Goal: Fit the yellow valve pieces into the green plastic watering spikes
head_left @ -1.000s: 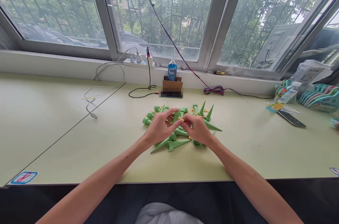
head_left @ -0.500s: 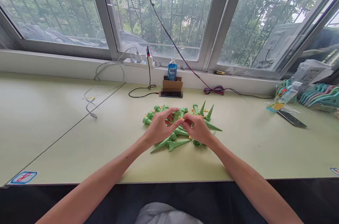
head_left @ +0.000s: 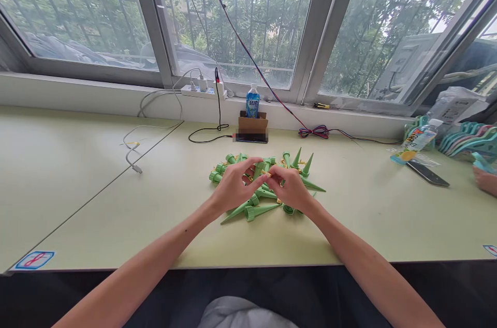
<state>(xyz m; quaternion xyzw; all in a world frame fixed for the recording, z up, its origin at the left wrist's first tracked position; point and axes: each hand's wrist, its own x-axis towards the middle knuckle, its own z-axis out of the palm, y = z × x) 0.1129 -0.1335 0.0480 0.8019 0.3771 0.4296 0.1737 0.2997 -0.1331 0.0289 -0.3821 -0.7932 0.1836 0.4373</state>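
Note:
My left hand [head_left: 235,185] is closed around a green plastic watering spike [head_left: 259,168], with its capped end showing between thumb and fingers. Against that spike, my right hand [head_left: 289,187] pinches a small yellow piece [head_left: 266,174], which looks like a valve. The two hands almost meet at the fingertips, and they hide most of the held spike. Around and beneath them lie several more green spikes [head_left: 263,211] with ribbed caps and pointed tips, some with yellow bits among them. A few stand point up to the right [head_left: 307,165].
Behind the pile, a blue-labelled bottle [head_left: 252,102] stands by a cardboard box [head_left: 252,122]. A bundled cable [head_left: 313,132] and a power strip [head_left: 200,92] are near the window. At right lie a tilted bottle [head_left: 417,143], a phone [head_left: 429,174] and hangers [head_left: 468,139]. Another person's hand [head_left: 485,180] is at the right edge.
Another person's hand has come into view at the right edge with a light blue item. My own hands have hardly moved.

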